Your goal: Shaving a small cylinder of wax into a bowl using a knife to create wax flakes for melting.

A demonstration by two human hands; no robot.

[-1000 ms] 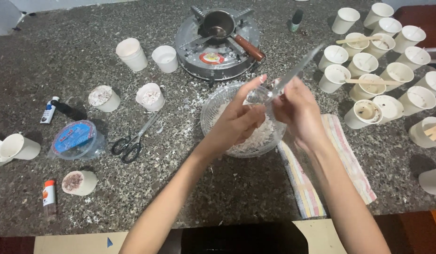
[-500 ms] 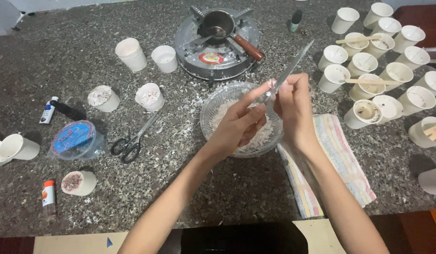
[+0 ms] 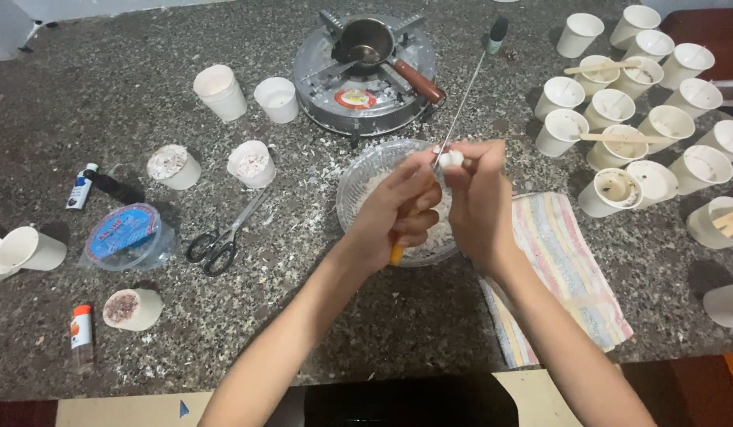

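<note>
My left hand (image 3: 398, 209) grips a knife with an orange handle (image 3: 395, 254). Its thin blade (image 3: 463, 99) points up and away toward the stove. My right hand (image 3: 478, 198) pinches a small white lump (image 3: 452, 158) against the blade's base. Both hands hover over a clear glass bowl (image 3: 357, 170) holding white shavings.
A round metal stove (image 3: 319, 63) with a small pot (image 3: 366, 38) stands behind the bowl. Several white paper cups (image 3: 651, 126) crowd the right side, some with wooden sticks. A striped cloth (image 3: 568, 261) lies at the right, scissors (image 3: 220, 237), a plastic tub (image 3: 123, 235) and more cups at the left.
The knife blade has swung from leaning right to pointing almost straight away. Both hands have drawn closer together over the bowl, and the white lump now shows at my fingertips.
</note>
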